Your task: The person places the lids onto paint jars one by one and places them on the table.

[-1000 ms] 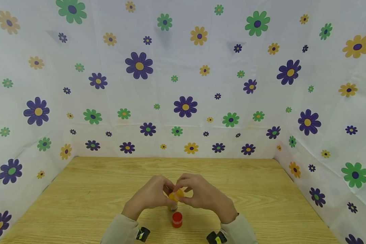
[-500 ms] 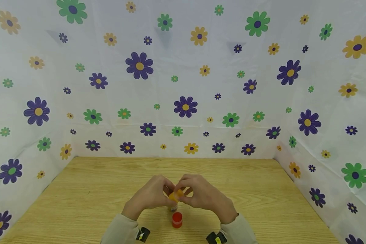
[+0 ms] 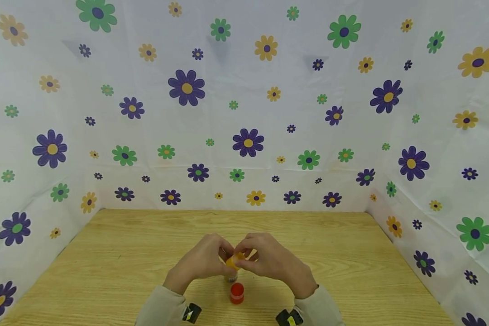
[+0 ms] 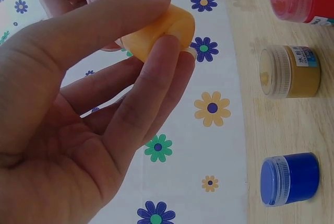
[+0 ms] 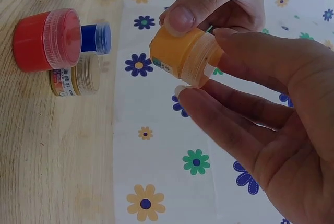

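Above the table, my left hand (image 3: 203, 259) grips a small orange paint jar (image 5: 172, 52) by its body, thumb on one side and fingers on the other. My right hand (image 3: 272, 259) pinches the jar's clear ridged lid (image 5: 197, 63) between thumb and fingertips. In the head view the jar is tilted and partly covered by the fingers. A red paint jar (image 3: 237, 294) stands just nearer to me than the hands. Beyond it, a tan paint jar (image 4: 305, 75) is mostly hidden by the left hand in the head view.
A blue paint jar (image 4: 301, 178) stands in line with the red and tan ones, hidden in the head view. The wooden table (image 3: 118, 267) ends at white cloth walls (image 3: 244, 117) printed with flowers, at the back and both sides.
The right hand's fingers have shifted slightly around the lid, the fingertips curling in closer. My left hand keeps its grip on the orange jar; the standing jars have not moved.
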### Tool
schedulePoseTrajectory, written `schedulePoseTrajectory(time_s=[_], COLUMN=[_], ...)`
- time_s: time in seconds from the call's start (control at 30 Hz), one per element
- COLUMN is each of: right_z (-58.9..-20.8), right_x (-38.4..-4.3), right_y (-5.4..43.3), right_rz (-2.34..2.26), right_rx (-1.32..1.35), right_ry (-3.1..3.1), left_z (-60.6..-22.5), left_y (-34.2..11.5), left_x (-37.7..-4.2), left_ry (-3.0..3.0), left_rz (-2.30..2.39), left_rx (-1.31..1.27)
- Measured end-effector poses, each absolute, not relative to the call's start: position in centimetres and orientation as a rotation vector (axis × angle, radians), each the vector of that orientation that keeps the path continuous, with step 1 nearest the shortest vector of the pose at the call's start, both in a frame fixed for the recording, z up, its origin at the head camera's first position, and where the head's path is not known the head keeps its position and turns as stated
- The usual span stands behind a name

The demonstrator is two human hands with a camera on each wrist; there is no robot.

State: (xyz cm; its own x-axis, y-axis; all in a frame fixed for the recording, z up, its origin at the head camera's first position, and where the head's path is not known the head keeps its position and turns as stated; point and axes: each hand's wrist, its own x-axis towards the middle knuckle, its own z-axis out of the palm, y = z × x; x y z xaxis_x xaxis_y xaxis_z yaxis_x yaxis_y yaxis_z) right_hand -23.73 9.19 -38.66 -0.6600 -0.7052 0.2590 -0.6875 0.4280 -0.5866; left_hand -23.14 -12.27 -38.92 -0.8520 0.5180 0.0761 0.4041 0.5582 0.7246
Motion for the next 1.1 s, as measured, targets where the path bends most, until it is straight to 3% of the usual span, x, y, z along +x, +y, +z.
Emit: schedulePoseTrajectory(time_s=[1.1], right_z=[-38.77], right_x=[-23.84], right_y=[9.18], right_rz=[-1.020], right_rx=[-1.394], right_ry=[2.610], left_z=[-38.93], left_y=[-12.45], left_x=[-23.16], left_ry=[2.626], left_rz=[1.187], left_rx=[0.774])
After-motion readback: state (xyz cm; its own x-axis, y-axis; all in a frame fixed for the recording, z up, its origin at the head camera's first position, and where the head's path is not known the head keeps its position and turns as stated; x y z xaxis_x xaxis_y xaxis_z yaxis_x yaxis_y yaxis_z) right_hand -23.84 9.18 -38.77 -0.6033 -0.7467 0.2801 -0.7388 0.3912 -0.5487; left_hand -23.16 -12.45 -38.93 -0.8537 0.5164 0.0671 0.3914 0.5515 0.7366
